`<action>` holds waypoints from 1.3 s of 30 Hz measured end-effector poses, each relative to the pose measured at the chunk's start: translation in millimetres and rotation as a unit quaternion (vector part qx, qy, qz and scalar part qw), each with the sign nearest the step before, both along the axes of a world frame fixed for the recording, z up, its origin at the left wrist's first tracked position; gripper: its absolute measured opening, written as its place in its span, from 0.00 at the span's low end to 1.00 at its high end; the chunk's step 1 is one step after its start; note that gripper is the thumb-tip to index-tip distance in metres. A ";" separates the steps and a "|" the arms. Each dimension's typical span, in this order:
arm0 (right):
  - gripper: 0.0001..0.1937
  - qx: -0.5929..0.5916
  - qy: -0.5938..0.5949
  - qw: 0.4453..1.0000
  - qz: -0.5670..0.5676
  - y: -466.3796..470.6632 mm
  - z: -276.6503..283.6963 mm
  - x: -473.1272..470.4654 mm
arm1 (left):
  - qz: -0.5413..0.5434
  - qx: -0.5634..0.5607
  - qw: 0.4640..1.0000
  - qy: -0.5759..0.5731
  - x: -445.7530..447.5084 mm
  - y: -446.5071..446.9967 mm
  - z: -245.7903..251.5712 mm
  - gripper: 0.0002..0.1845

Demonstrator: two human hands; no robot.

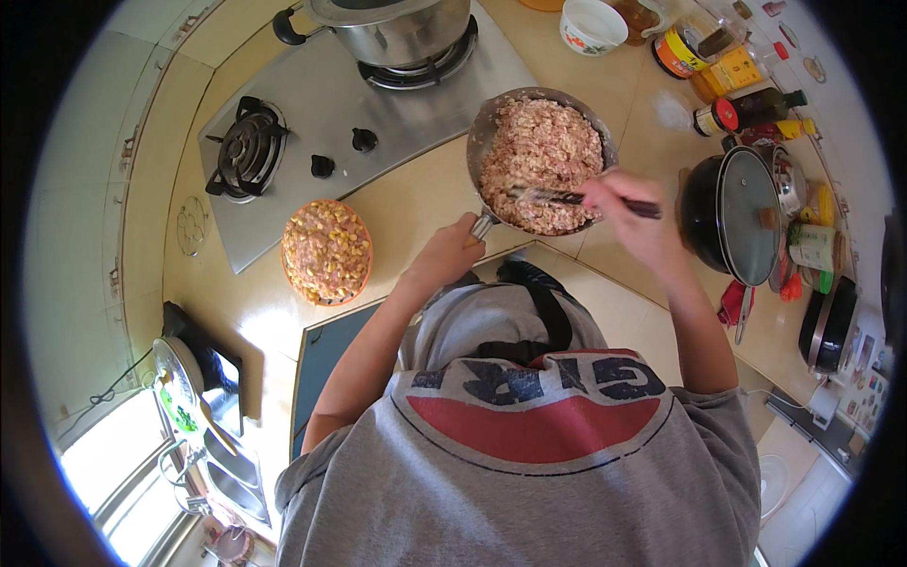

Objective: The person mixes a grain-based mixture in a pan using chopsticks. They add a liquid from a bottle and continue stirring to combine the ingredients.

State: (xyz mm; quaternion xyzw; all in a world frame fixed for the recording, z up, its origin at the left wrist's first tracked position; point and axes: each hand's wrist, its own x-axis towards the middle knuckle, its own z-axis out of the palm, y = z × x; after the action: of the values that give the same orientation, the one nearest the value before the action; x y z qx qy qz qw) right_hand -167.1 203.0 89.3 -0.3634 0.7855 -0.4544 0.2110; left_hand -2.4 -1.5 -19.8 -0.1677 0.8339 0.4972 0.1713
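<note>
My left hand [445, 253] grips the handle [482, 228] of a metal pan [476, 145] at the counter's front edge. Pinkish minced meat mixture [542, 152] fills most of the pan. In my right hand [627, 205] is a dark-handled utensil [560, 195], its far end pushed into the mince near the pan's front side. That end is blurred and coated with meat, so its exact kind is hard to tell. To the left, apart from both hands, stands an orange-rimmed bowl [370, 248] heaped with mince and yellow corn kernels [326, 248].
Behind the pan is a steel gas hob [297, 120] carrying a large lidded pot [404, 32]. A floral white bowl [594, 28] and several sauce bottles [733, 71] line the back right. A black pot with a glass lid [750, 212] stands right. The sink [237, 475] lies lower left.
</note>
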 end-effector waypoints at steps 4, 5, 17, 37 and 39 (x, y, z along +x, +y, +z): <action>0.05 -0.056 0.000 0.998 -0.038 -5.0 7.9 -1.0 | 0.005 -0.007 1.000 -0.001 -0.4 0.4 -0.5 0.15; 0.04 -0.081 0.007 0.997 -0.019 -11.5 8.1 1.9 | 0.005 -0.008 1.000 -0.002 -0.4 0.2 -0.5 0.15; 0.06 0.017 -0.089 0.996 0.009 39.6 -9.8 25.5 | 0.016 -0.016 1.000 0.017 3.3 4.3 -7.2 0.18; 0.12 0.125 0.407 0.873 0.238 55.9 -47.8 -24.2 | -0.037 -0.021 0.999 -0.020 -1.5 3.1 2.6 0.19; 0.12 0.126 0.409 0.871 0.242 42.5 -47.5 -33.3 | -0.046 -0.024 0.998 -0.028 -2.5 2.6 5.1 0.20</action>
State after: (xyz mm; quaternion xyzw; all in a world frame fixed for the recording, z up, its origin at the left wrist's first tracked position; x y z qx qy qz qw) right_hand -200.4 245.5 41.8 -0.6658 0.7396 -0.0969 0.0184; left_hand -4.9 1.1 -14.7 -0.1471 0.8471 0.4643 0.2128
